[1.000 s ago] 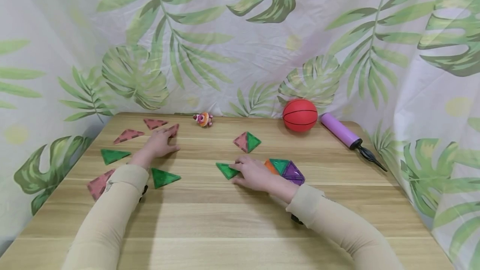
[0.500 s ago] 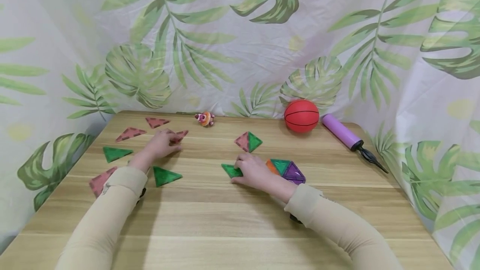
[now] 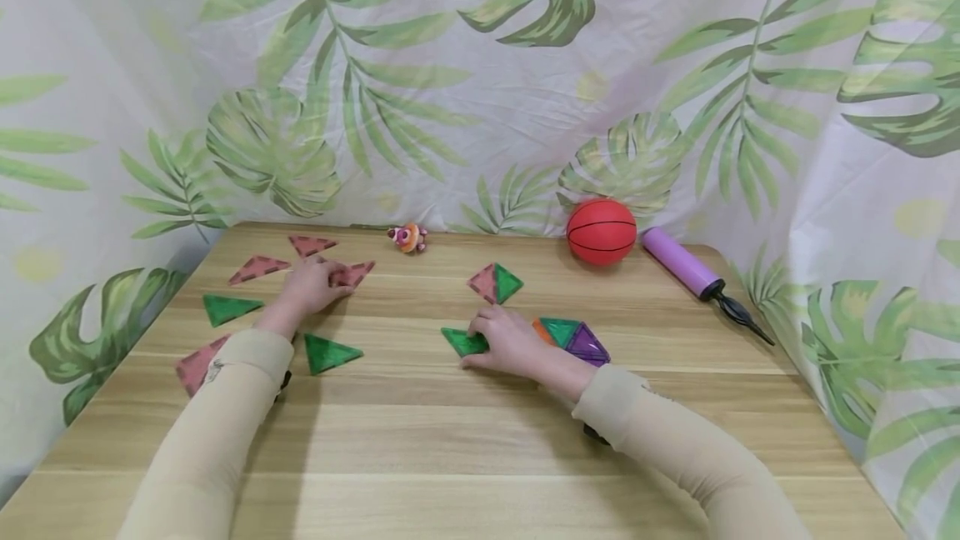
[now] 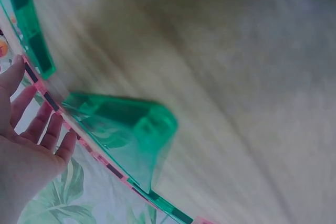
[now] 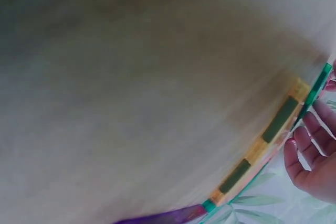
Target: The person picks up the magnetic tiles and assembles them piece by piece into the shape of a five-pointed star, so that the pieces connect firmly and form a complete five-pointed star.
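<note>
My left hand (image 3: 311,285) pinches a red tile (image 3: 356,274), my right hand (image 3: 516,346) a green tile (image 3: 461,342), both between my hands. I seem to be positioning them; any shift calls for light, level fingers. Under my hands lies a wooden table (image 3: 420,448); beyond them hangs a leafy cloth (image 3: 525,98).

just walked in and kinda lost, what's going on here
Someone's left hand touches a pink tile and their right hand touches a green tile. More tiles lie on the table around the left hand; a pink-green pair sits beyond the right hand. The ball and pump lie untouched farther back.
</note>
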`<state>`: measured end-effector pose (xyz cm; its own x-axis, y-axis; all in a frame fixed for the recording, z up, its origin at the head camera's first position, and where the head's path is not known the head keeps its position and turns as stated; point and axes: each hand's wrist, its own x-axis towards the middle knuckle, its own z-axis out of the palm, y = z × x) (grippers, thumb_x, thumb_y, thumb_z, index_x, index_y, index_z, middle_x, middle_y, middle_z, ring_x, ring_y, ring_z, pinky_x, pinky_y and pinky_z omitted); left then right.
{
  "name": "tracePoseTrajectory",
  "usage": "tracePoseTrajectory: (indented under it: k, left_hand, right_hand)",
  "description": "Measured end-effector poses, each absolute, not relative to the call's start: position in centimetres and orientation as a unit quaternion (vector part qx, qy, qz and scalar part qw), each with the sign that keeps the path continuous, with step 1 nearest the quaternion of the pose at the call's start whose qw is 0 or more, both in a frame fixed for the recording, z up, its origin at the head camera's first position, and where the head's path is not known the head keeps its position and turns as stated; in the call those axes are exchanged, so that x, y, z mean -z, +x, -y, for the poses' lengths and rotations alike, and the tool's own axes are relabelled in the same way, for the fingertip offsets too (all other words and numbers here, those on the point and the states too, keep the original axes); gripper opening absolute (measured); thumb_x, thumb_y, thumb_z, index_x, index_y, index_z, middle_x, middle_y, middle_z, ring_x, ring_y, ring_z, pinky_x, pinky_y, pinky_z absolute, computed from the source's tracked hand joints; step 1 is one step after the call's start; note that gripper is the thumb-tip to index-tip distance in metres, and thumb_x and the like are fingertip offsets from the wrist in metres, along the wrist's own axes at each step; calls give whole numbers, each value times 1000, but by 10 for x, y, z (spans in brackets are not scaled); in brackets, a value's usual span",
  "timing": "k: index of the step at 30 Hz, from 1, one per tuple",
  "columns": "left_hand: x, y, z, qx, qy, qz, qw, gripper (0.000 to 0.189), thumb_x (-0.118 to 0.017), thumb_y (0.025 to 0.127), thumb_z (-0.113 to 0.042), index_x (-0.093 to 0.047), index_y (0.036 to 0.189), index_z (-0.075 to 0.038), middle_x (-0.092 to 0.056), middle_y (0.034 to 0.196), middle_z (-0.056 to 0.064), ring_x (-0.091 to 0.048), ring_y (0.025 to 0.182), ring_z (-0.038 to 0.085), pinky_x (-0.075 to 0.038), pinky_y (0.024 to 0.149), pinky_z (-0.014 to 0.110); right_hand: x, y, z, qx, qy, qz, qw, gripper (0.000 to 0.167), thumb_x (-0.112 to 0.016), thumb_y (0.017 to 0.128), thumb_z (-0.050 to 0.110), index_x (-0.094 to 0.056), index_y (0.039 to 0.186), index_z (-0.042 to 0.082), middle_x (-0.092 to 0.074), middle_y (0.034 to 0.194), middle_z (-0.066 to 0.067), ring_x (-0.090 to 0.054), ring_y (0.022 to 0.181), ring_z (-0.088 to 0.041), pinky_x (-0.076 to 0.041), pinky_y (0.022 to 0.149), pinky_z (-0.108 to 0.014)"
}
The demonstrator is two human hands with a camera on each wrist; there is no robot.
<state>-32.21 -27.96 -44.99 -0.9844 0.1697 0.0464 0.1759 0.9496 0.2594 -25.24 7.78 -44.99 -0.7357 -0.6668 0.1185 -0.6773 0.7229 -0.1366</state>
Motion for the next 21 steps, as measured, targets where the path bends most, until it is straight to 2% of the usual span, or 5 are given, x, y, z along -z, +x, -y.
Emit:
tracePoseTrajectory:
  k: [4, 8, 12, 18, 21]
  left_hand:
    - [453, -326, 283, 135, -87, 987, 17, 46, -64, 89, -32, -59, 123, -1, -53, 117, 28, -45, 114, 50, -38, 86, 62]
    - [457, -332, 286, 145, -92, 985, 33, 42, -66, 88, -33, -63, 118, -3, -59, 109, 24, -54, 101, 42, -42, 78, 56]
    - [459, -336, 287, 153, -87, 984, 35, 43, -67, 86, -38, -65, 113, -4, -61, 105, 21, -57, 94, 37, -43, 77, 53]
    - [458, -337, 286, 168, -71, 983, 27, 44, -68, 85, -41, -66, 110, -5, -63, 104, 19, -58, 94, 37, -43, 79, 55]
    - [457, -336, 287, 176, -72, 981, 28, 43, -69, 84, -39, -67, 110, -5, -64, 103, 17, -58, 93, 36, -43, 78, 54]
  right_hand:
    - [453, -259, -77, -115, 364, 924, 5, 52, -71, 76, 57, -64, 108, 17, -60, 104, 3, -55, 95, -11, -48, 83, -34]
    - [455, -264, -77, -129, 362, 923, -15, 54, -71, 75, 58, -62, 111, 19, -58, 105, 4, -54, 99, -11, -45, 86, -37]
    - [456, -268, -78, -130, 366, 921, -26, 55, -70, 75, 59, -62, 113, 20, -57, 107, 5, -53, 101, -10, -44, 87, -39]
    - [458, -274, -81, -139, 391, 909, -49, 53, -70, 76, 56, -62, 117, 24, -55, 111, 5, -49, 104, -11, -42, 88, -38]
    - [459, -277, -84, -154, 413, 896, -59, 52, -72, 77, 53, -63, 119, 24, -55, 115, 5, -48, 110, -14, -38, 100, -43]
